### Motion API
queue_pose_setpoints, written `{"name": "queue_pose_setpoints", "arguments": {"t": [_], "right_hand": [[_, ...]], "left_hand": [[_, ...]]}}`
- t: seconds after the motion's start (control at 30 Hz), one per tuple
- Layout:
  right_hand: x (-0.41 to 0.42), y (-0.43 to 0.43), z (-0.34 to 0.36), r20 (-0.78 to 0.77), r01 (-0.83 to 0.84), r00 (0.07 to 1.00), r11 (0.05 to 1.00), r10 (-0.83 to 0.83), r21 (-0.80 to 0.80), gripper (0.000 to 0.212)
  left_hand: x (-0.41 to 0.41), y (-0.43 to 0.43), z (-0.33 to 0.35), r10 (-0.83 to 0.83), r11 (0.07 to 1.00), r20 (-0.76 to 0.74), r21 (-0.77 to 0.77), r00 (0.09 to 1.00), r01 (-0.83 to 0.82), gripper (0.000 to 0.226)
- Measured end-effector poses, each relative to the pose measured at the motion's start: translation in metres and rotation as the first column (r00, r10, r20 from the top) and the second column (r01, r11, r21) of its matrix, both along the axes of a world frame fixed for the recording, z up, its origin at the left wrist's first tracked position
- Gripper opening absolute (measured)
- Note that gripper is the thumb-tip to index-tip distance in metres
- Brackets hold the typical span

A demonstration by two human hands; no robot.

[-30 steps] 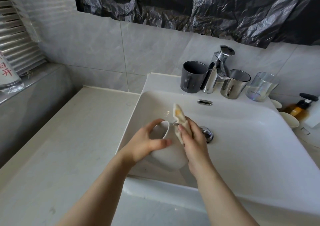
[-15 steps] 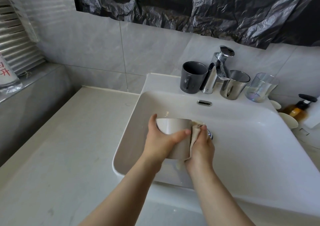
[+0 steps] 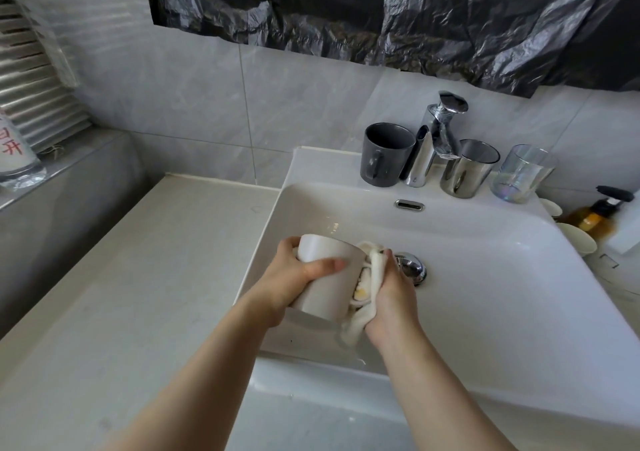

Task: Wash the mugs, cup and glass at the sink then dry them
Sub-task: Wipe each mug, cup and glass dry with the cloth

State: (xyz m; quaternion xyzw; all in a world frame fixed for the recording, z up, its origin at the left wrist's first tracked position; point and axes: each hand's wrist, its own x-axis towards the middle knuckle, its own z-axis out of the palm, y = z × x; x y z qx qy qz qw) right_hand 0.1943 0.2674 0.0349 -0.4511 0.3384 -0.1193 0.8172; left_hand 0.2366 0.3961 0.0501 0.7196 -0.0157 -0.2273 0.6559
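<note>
Over the left part of the white sink [image 3: 485,277], my left hand [image 3: 291,277] grips a white mug [image 3: 329,277] that lies tilted, its flat base turned up and away from me. My right hand [image 3: 391,295] holds a cream cloth [image 3: 363,298] bunched against the mug's right side. On the ledge behind the basin stand a dark grey mug [image 3: 386,154], a shiny metal cup [image 3: 469,168] and a clear glass [image 3: 524,173]. No water runs from the chrome tap [image 3: 436,139].
A pale stone counter [image 3: 121,295] stretches to the left of the sink. An amber pump bottle [image 3: 601,213] and small white cups [image 3: 578,237] stand at the right edge. The chrome drain plug [image 3: 412,270] sits beside my right hand. Black plastic sheeting hangs above.
The mug was turned from mouth-up to lying tilted with its base raised. The cloth went from held upright above the mug to pressed along its right side, and both hands shifted slightly.
</note>
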Motion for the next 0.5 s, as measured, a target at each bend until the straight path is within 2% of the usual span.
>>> {"name": "queue_pose_setpoints", "arguments": {"t": [0.07,0.13,0.2,0.23,0.3,0.4,0.5], "right_hand": [[0.001,-0.002,-0.003,-0.031,0.035,0.999,0.999,-0.033,0.038,0.026],[-0.001,-0.006,-0.001,0.001,0.081,0.997,0.994,-0.081,0.076,0.027],[-0.003,-0.009,0.001,0.089,0.085,0.992,0.993,-0.093,0.081,0.027],[-0.004,-0.009,0.003,0.127,0.064,0.989,0.995,-0.073,0.078,0.027],[-0.004,-0.01,0.003,0.19,0.003,0.982,0.996,-0.02,0.09,0.026],[-0.004,-0.011,0.005,0.243,-0.049,0.97,0.976,-0.004,0.212,0.03],[0.003,-0.02,0.0,0.224,0.128,0.963,0.986,-0.15,0.111,0.036]], "left_hand": [[-0.01,-0.009,0.003,0.08,0.997,-0.002,0.021,0.997,-0.08,0.09],[-0.017,-0.02,0.004,0.141,0.979,0.124,0.132,0.982,-0.157,0.082],[-0.018,-0.026,0.004,0.08,0.951,0.272,0.268,0.959,-0.156,0.082],[-0.016,-0.026,0.004,0.039,0.942,0.295,0.308,0.955,-0.134,0.086],[-0.009,-0.022,0.005,0.046,0.966,0.199,0.241,0.979,-0.094,0.089],[-0.004,-0.011,0.003,0.099,0.995,-0.062,0.035,0.993,-0.097,0.082],[-0.003,-0.001,-0.005,0.05,0.996,-0.209,-0.065,0.977,-0.065,0.079]]}}
